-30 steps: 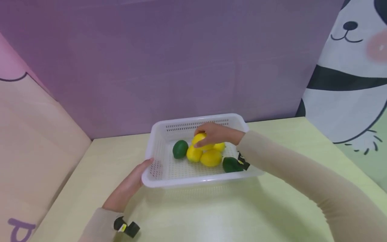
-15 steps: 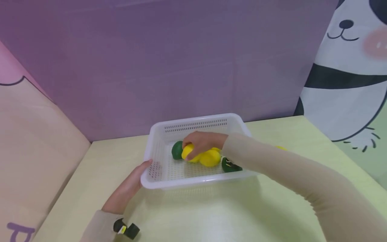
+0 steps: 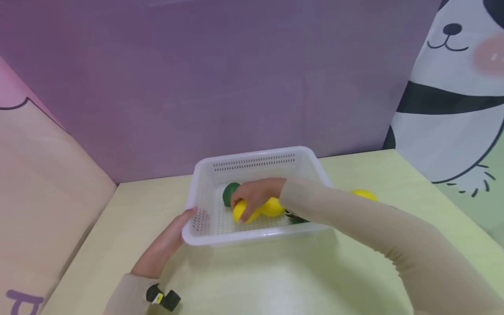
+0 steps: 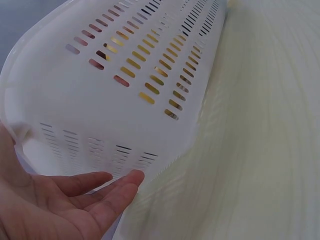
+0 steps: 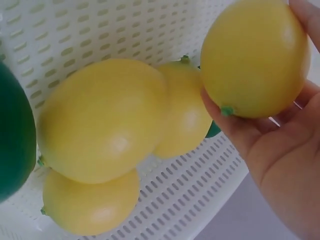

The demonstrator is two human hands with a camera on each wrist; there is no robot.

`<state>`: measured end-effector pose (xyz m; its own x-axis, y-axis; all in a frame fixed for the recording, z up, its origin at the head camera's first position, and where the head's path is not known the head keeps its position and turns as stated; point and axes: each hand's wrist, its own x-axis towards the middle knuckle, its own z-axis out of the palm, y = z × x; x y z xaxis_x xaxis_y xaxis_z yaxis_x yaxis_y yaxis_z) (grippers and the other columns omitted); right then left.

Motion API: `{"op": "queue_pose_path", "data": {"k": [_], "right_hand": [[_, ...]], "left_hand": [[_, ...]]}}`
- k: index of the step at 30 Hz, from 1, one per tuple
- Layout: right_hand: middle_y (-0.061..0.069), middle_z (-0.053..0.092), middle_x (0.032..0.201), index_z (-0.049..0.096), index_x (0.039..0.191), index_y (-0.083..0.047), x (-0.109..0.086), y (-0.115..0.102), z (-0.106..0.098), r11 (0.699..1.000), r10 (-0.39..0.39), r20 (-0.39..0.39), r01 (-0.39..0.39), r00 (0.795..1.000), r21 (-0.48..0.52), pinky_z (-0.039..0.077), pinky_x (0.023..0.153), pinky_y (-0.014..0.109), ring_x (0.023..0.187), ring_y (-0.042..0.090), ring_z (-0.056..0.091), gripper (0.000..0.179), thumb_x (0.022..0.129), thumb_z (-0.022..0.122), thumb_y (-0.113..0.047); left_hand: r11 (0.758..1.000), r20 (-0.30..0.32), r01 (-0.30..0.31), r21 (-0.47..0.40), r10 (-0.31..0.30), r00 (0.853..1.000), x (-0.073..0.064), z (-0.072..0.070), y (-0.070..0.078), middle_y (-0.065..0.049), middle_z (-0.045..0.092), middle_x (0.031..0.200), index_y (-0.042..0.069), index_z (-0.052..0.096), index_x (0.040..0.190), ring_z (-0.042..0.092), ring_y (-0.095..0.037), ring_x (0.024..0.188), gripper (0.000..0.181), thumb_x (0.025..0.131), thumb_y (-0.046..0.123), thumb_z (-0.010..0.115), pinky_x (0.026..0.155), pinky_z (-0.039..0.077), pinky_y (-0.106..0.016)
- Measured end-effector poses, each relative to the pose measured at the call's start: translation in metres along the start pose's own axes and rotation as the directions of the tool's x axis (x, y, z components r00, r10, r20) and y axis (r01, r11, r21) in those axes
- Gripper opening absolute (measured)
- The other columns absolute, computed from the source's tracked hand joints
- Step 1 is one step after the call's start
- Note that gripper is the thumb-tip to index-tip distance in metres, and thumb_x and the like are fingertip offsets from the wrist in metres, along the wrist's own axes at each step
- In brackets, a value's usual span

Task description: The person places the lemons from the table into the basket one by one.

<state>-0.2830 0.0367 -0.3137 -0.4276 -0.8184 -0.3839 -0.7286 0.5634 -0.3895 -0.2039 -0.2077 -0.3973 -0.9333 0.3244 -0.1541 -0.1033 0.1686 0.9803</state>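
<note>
My right hand [image 3: 255,194] reaches into a white perforated basket [image 3: 252,238] and grips a yellow lemon [image 5: 255,55] with a small green stem. Thumb and fingers lie round its sides in the right wrist view. Right beside it are more lemons [image 5: 105,120], one overlapping the others. A dark green fruit [image 3: 229,194] lies just left of my right hand, and a second green fruit [image 3: 296,218] is partly hidden by the sleeve. My left hand [image 3: 170,238] holds the basket's left rim, thumb over the edge; its fingers [image 4: 107,197] extend loosely along the outer wall.
The basket stands on a pale wood-look table [image 3: 252,284], near its back edge by a purple backdrop [image 3: 220,87]. Outside on the right, another yellow fruit [image 3: 364,194] shows from behind the right sleeve. A panda print [image 3: 445,140] covers the right wall.
My right hand has moved left and toward the basket's front, with a lemon in its grip. The yellow fruit outside the basket has come into sight. My left hand stays at the rim.
</note>
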Motion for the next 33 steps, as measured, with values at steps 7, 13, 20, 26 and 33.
{"op": "queue_pose_path", "data": {"k": [7,13,20,26,33], "right_hand": [[-0.010,0.056,0.094,0.063,0.104,-0.018,0.005,-0.001,0.004,1.000,-0.005,0.101,0.006,0.995,-0.017,0.038,0.082,0.022,0.089,0.008,0.048,0.028,0.082,0.073,-0.033],[-0.011,0.057,0.094,0.062,0.103,-0.021,0.004,0.000,0.007,0.998,0.010,0.159,-0.001,0.987,-0.056,0.038,0.085,0.022,0.092,0.009,0.048,0.024,0.084,0.071,-0.033],[-0.010,0.057,0.100,0.062,0.106,-0.018,0.005,0.004,0.010,0.997,0.023,0.191,-0.009,0.981,-0.077,0.038,0.088,0.022,0.094,0.009,0.049,0.025,0.085,0.069,-0.031],[-0.011,0.055,0.099,0.061,0.103,-0.020,0.006,0.006,0.014,0.998,0.046,0.207,-0.036,0.977,-0.050,0.037,0.088,0.023,0.095,0.008,0.047,0.020,0.087,0.066,-0.032],[-0.010,0.054,0.096,0.063,0.102,-0.018,0.007,0.007,0.019,0.999,0.038,0.224,-0.030,0.974,-0.040,0.036,0.087,0.022,0.094,0.007,0.046,0.018,0.089,0.063,-0.031]], "left_hand": [[1.000,0.016,-0.017,-0.005,0.017,1.000,0.000,-0.002,0.000,-0.033,0.041,0.134,0.000,0.017,0.148,0.054,-0.034,0.113,0.062,0.102,0.040,0.023,0.090,0.043,-0.036],[1.000,0.013,-0.005,-0.016,0.005,1.000,0.000,-0.002,0.002,-0.032,0.040,0.136,0.001,0.018,0.148,0.053,-0.033,0.115,0.062,0.102,0.041,0.024,0.091,0.041,-0.036],[0.999,0.024,-0.031,-0.014,0.031,0.999,0.000,-0.001,0.004,-0.034,0.041,0.133,-0.002,0.019,0.147,0.056,-0.026,0.108,0.061,0.102,0.039,0.024,0.091,0.041,-0.037],[1.000,0.024,-0.022,-0.017,0.023,0.999,0.001,-0.001,0.004,-0.033,0.040,0.134,0.000,0.018,0.148,0.056,-0.025,0.109,0.061,0.102,0.039,0.024,0.091,0.040,-0.037],[0.999,0.034,-0.025,-0.023,0.026,0.999,0.001,-0.002,0.002,-0.033,0.038,0.136,0.000,0.017,0.148,0.054,-0.029,0.112,0.061,0.102,0.040,0.023,0.092,0.039,-0.037]]}}
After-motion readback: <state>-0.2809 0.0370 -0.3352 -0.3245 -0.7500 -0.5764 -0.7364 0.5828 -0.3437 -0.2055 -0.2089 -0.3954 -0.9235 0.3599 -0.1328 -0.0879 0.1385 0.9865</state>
